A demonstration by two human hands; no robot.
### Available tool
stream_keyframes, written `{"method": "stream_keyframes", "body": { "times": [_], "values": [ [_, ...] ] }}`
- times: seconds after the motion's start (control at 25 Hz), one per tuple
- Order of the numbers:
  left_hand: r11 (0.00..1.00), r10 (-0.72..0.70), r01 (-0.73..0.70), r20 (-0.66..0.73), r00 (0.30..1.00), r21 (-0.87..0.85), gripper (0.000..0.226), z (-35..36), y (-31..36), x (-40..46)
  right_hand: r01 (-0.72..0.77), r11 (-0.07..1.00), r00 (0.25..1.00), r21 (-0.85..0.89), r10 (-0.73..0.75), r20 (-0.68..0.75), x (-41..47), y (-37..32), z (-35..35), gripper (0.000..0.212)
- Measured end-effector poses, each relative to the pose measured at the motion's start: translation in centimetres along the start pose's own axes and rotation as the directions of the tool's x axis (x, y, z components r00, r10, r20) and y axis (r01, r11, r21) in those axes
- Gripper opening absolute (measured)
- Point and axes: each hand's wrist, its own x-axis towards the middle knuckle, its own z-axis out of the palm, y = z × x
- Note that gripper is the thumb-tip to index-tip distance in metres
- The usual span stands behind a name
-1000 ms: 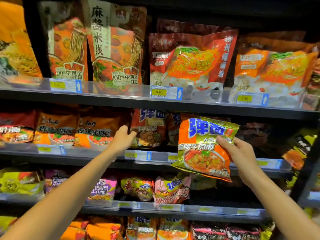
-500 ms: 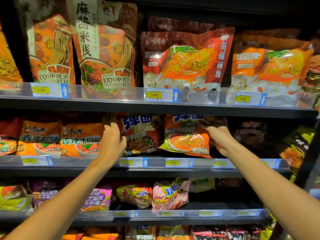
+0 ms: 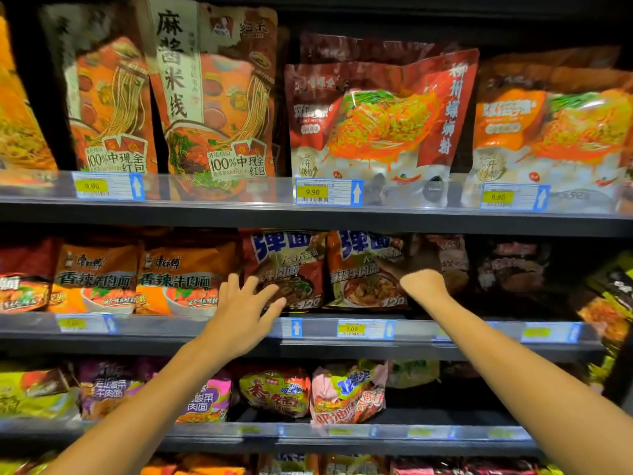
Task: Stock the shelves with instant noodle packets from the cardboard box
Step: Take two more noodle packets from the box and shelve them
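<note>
Packet now seated upright on the middle shelf (image 3: 308, 341), both hands at the shelf front.

The left hand (image 3: 245, 311) has its grip spread, fingers splayed over the neighbouring packet (image 3: 286, 269). Right of it, the new noodle packet (image 3: 363, 269), held out front a second ago, stands in its row: one placement looks done. The right hand (image 3: 416, 269) reaches into shadow beside it; its grip cannot be made out. The cardboard box is out of view.

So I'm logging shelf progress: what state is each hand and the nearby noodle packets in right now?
Left hand: open, fingers spread against the red noodle packet.
Right hand: reaching deep in shadow beside the orange noodle packet; grip unclear.
Both packets: upright on the middle shelf.
</note>
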Motion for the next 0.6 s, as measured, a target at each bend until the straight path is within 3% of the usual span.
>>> {"method": "stream_keyframes", "body": {
  "times": [0.04,0.12,0.2,0.24,0.32,0.36,0.52,0.6],
  "values": [
    [1.000,-0.002,0.002,0.016,1.000,0.005,0.084,0.0,0.0,0.0,-0.006,1.000,1.000,0.001,0.006,0.015,-0.6,0.4,-0.4,0.029],
    [1.000,-0.002,0.000,0.054,0.999,0.031,0.088,-0.1,0.1,0.0,0.141,0.990,0.989,0.029,-0.140,-0.038,-2.6,1.0,-1.2,0.039],
    [0.998,-0.021,0.016,0.097,0.995,0.053,0.087,-0.1,0.4,0.2,0.410,0.911,0.909,-0.031,-0.406,0.090,-4.0,1.4,-1.4,0.026],
    [0.998,-0.030,0.023,0.124,0.992,0.053,0.084,-0.2,0.6,0.3,0.505,0.856,0.850,-0.107,-0.472,0.236,-4.2,1.4,-1.3,0.028],
    [0.999,-0.040,0.034,0.174,0.984,0.035,0.088,-0.4,0.7,0.7,0.525,0.840,0.795,-0.142,-0.424,0.433,-3.8,1.2,-0.8,0.043],
    [0.999,-0.040,0.038,0.191,0.981,0.018,0.091,-0.6,0.7,0.8,0.497,0.858,0.795,-0.130,-0.390,0.465,-3.5,1.0,-0.6,0.046],
    [0.998,-0.044,0.056,0.250,0.967,-0.040,0.064,-1.5,0.4,1.0,0.469,0.862,0.814,-0.190,-0.338,0.473,-3.2,0.0,-0.1,0.046],
    [0.996,-0.033,0.052,0.260,0.965,-0.067,0.071,-2.0,0.3,0.4,0.470,0.862,0.813,-0.190,-0.339,0.473,-3.3,0.3,-0.5,0.046]
  ]
}}
